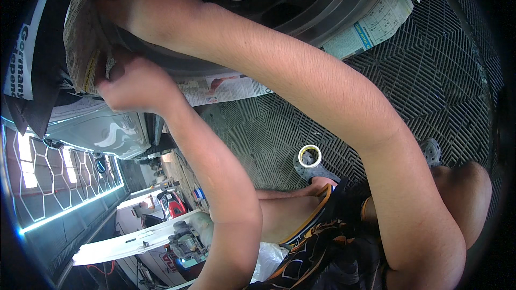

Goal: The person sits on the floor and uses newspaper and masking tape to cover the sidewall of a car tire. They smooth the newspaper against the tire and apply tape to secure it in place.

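A dark grey car wheel (301, 16) with a silver centre cap fills the top of the view, with newspaper tucked around its rim. My left hand (141, 83) is at the wheel's left side, fingers bent and closed on the edge of a newspaper sheet (80, 48). Higher up, my right hand (121, 0) reaches across to the same sheet. Its fingers are in shadow and partly cut off, so their grip is unclear. More newspaper (231, 88) lines the wheel's lower edge, and another piece (376, 29) sticks out at its right.
A roll of tape (309, 157) stands over my clog (317, 171) on black ribbed floor tiles (258, 129). A grey car body panel (107, 129) extends on the left. Farther back are a long white panel (129, 239), a red machine (172, 204) and hexagonal ceiling lights (54, 182).
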`<state>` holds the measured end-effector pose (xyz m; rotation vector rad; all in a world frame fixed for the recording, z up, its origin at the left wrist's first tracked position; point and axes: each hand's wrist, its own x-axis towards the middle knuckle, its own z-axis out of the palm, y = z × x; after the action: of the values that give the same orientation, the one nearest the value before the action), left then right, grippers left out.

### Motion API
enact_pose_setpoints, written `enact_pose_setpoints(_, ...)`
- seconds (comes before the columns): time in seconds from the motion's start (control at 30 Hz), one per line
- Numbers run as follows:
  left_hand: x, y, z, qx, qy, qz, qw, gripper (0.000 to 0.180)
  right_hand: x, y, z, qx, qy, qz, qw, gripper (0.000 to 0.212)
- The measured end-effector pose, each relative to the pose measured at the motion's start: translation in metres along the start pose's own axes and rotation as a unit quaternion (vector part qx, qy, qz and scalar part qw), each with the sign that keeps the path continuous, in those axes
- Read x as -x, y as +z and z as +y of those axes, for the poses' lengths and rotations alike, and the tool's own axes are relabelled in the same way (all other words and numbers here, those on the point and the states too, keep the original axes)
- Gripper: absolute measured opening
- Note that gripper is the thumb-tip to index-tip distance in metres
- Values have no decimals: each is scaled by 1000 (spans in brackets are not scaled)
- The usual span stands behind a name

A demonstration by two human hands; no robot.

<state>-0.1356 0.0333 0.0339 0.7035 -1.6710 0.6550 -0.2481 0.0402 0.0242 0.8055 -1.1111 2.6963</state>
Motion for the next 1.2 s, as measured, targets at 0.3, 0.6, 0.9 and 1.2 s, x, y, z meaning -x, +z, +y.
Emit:
enact_pose_setpoints(0.3, 7, -13, 6, 17, -68, -50, 996, 36, 57, -5, 13, 108, -113, -129, 979, 16)
enact_pose_setpoints(0.6, -3, -4, -7, 92, -84, -55, 991, 27, 30, -4, 2, 106, -66, -202, 971, 20)
enact_pose_setpoints(0.9, 2, 3, -16, 65, -9, 4, 998, 30, 16, -6, -18, 157, -7, -258, 953, 21)
enact_pose_setpoints(1.2, -3, 1, -5, 8, -36, -31, 999, 22, 7, -8, -31, 207, 27, -291, 934, 22)
